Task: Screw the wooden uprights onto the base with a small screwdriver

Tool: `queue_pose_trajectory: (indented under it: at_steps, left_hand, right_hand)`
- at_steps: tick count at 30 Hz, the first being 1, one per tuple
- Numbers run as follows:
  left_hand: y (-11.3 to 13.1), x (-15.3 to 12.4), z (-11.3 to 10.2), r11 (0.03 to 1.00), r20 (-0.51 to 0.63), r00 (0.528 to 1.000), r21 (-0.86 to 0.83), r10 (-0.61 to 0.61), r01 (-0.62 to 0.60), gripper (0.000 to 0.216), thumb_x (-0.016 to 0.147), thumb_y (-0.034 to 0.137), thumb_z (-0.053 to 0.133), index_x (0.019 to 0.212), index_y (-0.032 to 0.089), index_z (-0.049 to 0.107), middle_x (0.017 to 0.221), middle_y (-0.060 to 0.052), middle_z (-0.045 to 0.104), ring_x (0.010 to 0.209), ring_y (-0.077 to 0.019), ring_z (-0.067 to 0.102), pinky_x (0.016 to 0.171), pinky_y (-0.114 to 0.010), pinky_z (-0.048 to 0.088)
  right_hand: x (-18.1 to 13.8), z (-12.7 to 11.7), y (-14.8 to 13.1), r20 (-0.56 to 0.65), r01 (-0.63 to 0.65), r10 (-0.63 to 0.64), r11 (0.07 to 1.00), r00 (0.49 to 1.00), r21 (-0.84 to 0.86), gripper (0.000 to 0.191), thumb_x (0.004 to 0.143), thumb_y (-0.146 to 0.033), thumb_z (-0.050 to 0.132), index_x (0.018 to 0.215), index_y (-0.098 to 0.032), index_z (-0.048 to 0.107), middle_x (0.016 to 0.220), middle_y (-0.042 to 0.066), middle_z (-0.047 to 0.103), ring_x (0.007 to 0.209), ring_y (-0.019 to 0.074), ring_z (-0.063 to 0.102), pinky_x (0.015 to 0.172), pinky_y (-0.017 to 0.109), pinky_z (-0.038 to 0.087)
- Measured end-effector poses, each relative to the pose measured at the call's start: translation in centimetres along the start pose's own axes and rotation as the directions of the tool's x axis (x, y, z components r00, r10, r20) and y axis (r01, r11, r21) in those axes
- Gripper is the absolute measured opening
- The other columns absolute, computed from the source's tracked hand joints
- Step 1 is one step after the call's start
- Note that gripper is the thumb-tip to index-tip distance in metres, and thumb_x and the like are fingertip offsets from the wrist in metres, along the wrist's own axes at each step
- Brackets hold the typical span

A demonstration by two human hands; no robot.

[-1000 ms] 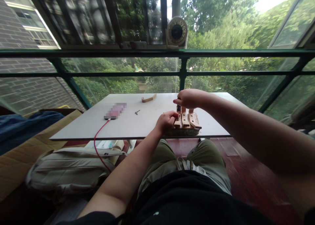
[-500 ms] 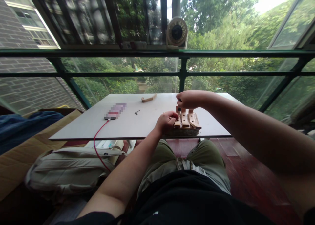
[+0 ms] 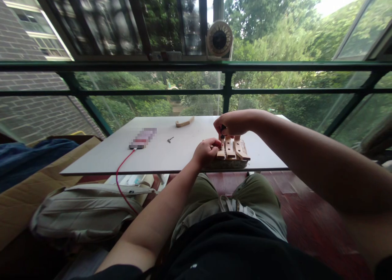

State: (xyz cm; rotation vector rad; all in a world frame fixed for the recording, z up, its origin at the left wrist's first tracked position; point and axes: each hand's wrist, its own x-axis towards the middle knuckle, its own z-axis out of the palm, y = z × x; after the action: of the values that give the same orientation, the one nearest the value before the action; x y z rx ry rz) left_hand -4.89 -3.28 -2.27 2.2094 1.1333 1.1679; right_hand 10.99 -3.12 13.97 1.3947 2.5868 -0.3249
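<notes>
The wooden frame (image 3: pixel 236 150), a small thing made of a few pale slats side by side, sits at the near edge of the white table (image 3: pixel 165 159), right of its middle and just in front of the person's lap. The left hand (image 3: pixel 207 150) is pressed to the frame's left side, its fingers (image 3: pixel 214 142) curled together against the outermost slat and gripping it. The right hand (image 3: pixel 234 123) hangs directly above the frame's far end, its fingers pinched shut on a small dark tool (image 3: pixel 222 130) that points straight down. The tool's tip meets the top of the left slats, just beside the left fingertips. The two hands are nearly touching, with the frame partly under and between them.

Further left on the table lie a small dark screw (image 3: pixel 170 140) and a phone (image 3: pixel 143 138), both well apart from the hands. A red cable (image 3: pixel 121 171) runs from the phone over the table's near edge. A curved strip of wood (image 3: pixel 185 122) lies near the far edge. A grey bag (image 3: pixel 88 208) rests on the floor below the table's left part.
</notes>
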Motion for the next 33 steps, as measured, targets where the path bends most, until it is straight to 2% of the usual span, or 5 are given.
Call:
queue_pose_trajectory:
  at_steps: [8, 16, 23, 27, 33]
  left_hand:
    - [0.1, 0.0, 0.0, 1.0, -0.01, 1.0, -0.001, -0.024, 0.024, 0.026, 0.075, 0.016, 0.047, 0.089, 0.018, 0.069, 0.087, -0.001, 0.072, 0.079, -0.0153, 0.063, 0.077, -0.026, 0.05]
    - [0.2, 0.0, 0.0, 1.0, -0.016, 1.0, 0.006, -0.025, 0.025, 0.025, 0.076, 0.017, 0.049, 0.089, 0.018, 0.07, 0.089, -0.001, 0.073, 0.08, -0.0159, 0.064, 0.078, -0.027, 0.051]
    - [0.2, 0.0, -0.1, 1.0, -0.009, 1.0, 0.001, -0.021, 0.021, 0.025, 0.075, 0.016, 0.049, 0.089, 0.017, 0.069, 0.087, -0.001, 0.072, 0.079, -0.0157, 0.063, 0.078, -0.027, 0.051]
    - [0.0, 0.0, -0.1, 1.0, -0.006, 1.0, -0.006, -0.003, 0.003, 0.025, 0.075, 0.016, 0.048, 0.089, 0.018, 0.069, 0.087, -0.001, 0.071, 0.077, -0.0152, 0.063, 0.076, -0.026, 0.05]
    - [0.1, 0.0, 0.0, 1.0, 0.001, 1.0, 0.001, -0.006, 0.006, 0.025, 0.075, 0.016, 0.048, 0.089, 0.017, 0.069, 0.087, -0.001, 0.071, 0.078, -0.0154, 0.062, 0.077, -0.026, 0.05]
  right_hand:
    - [-0.1, -0.2, -0.1, -0.052, 0.106, -0.121, 0.965, 0.991, -0.24, 0.028, 0.072, -0.002, 0.061, 0.093, -0.016, 0.072, 0.091, 0.005, 0.071, 0.072, 0.0132, 0.059, 0.062, 0.024, 0.039]
    - [0.4, 0.7, 0.9, -0.208, -0.032, 0.0, 0.988, 0.978, -0.152, 0.043, 0.076, -0.026, 0.07, 0.117, -0.016, 0.062, 0.096, 0.011, 0.069, 0.068, 0.0174, 0.061, 0.054, 0.027, 0.038]
    - [0.1, 0.5, 0.2, -0.177, -0.051, 0.009, 0.971, 0.984, -0.232, 0.019, 0.081, -0.026, 0.064, 0.095, -0.014, 0.067, 0.084, 0.009, 0.068, 0.065, 0.0161, 0.06, 0.055, 0.027, 0.037]
    - [-0.3, 0.2, 0.1, -0.174, 0.06, -0.102, 0.972, 0.979, -0.228, 0.02, 0.078, -0.016, 0.062, 0.098, -0.015, 0.068, 0.084, 0.006, 0.069, 0.064, 0.0131, 0.057, 0.054, 0.025, 0.036]
    - [0.0, -0.1, 0.0, -0.113, 0.08, -0.093, 0.991, 0.989, -0.109, 0.028, 0.075, -0.01, 0.068, 0.101, -0.019, 0.071, 0.087, 0.004, 0.069, 0.066, 0.0125, 0.059, 0.056, 0.024, 0.041]
